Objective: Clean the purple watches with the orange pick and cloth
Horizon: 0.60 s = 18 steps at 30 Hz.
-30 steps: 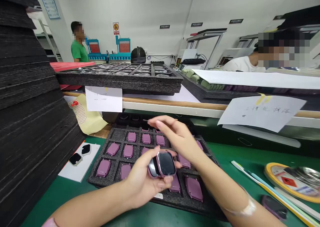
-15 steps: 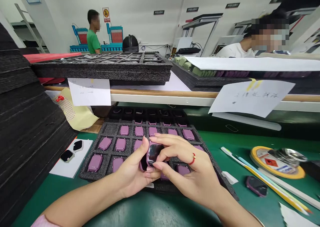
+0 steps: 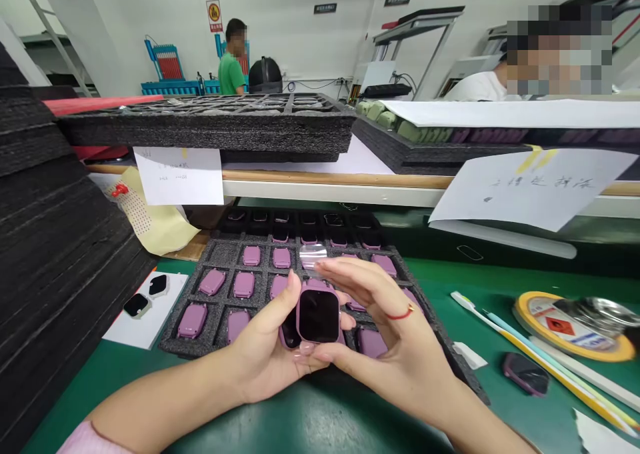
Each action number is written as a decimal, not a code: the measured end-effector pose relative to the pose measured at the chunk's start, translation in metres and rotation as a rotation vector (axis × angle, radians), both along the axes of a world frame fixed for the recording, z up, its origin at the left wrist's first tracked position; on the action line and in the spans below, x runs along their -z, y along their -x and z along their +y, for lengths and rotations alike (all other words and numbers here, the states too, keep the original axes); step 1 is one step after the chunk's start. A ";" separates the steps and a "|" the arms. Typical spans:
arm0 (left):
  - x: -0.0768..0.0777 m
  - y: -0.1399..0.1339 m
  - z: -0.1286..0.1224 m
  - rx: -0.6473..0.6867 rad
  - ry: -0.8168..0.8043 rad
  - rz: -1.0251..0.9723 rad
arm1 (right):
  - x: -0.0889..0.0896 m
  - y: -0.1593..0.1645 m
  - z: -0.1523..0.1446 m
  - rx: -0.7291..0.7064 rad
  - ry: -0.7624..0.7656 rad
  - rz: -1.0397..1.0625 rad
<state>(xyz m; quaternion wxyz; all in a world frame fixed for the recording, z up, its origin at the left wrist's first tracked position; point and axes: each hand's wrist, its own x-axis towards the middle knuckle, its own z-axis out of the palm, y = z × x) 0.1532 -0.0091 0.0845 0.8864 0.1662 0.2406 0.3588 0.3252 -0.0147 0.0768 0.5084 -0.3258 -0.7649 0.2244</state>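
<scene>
Fingers of left hand point(image 3: 270, 361) and right hand point(image 3: 385, 347) closed around purple watch case point(image 3: 318, 315), above near foam tray point(image 3: 200, 347) on worktop point(image 3: 280, 421).

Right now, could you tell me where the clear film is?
Head view, centre: the clear film is pinched in the right hand, above the purple watch.

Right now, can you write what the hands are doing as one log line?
left hand: holds purple watch case | right hand: pinches clear film | below: foam tray of purple cases
</scene>
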 end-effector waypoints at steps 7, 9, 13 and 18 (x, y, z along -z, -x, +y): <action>0.000 0.002 -0.002 -0.011 -0.046 0.011 | -0.001 0.003 0.000 -0.070 0.020 0.001; -0.001 0.002 -0.003 -0.009 -0.047 0.034 | -0.003 0.002 -0.001 -0.077 0.026 0.010; 0.000 0.002 -0.005 -0.012 -0.056 0.047 | -0.003 0.002 -0.002 -0.087 0.030 0.011; -0.002 0.002 -0.004 0.004 -0.048 -0.057 | -0.007 0.000 -0.002 -0.058 0.049 0.146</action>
